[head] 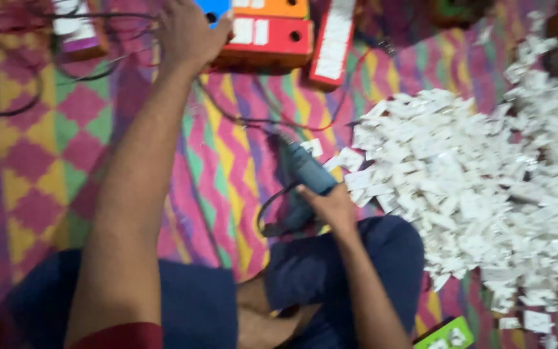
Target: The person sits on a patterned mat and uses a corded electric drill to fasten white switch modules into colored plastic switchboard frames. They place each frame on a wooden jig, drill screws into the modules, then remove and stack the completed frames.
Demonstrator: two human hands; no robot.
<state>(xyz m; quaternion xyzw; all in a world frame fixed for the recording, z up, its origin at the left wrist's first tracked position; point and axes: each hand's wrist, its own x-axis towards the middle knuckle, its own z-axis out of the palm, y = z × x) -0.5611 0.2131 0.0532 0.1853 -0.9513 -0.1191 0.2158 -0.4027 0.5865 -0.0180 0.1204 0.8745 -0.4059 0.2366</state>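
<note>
Head view, looking down over crossed legs in dark blue trousers [195, 304] onto a woven mat [53, 136] of pink, yellow, green and purple zigzags and diamonds.

Left hand [188, 35]: stretched far forward at the end of a straight arm, fingers spread and laid over the near edge of a red box [272, 42]. Touching, not clamped; whether any grip on the box, cannot tell. Blue box [213, 10] just beyond the fingertips, orange box [272, 6] behind the red one. Long red box with a white label [334, 42] lying tilted just to the right of that group.

Right hand [334, 207]: low and near the knee, fingers closed round a blue handheld power tool [308, 178]. Tool angled up and away from the body, nose end toward the upper left, resting on or just above the mat; motion blur, exact contact not clear. Dark cable [269, 207] looping out from the tool's rear beside the hand.

Hands well apart, one on the box, one on the tool.

Large heap of small white pieces [479, 187] spread over the right of the mat, its near edge touching the tool area. Black cords [8, 97] looping across the upper left, near a box with white and purple faces [79, 32]. Green object [447, 333] at the bottom edge, partly cut off.
</note>
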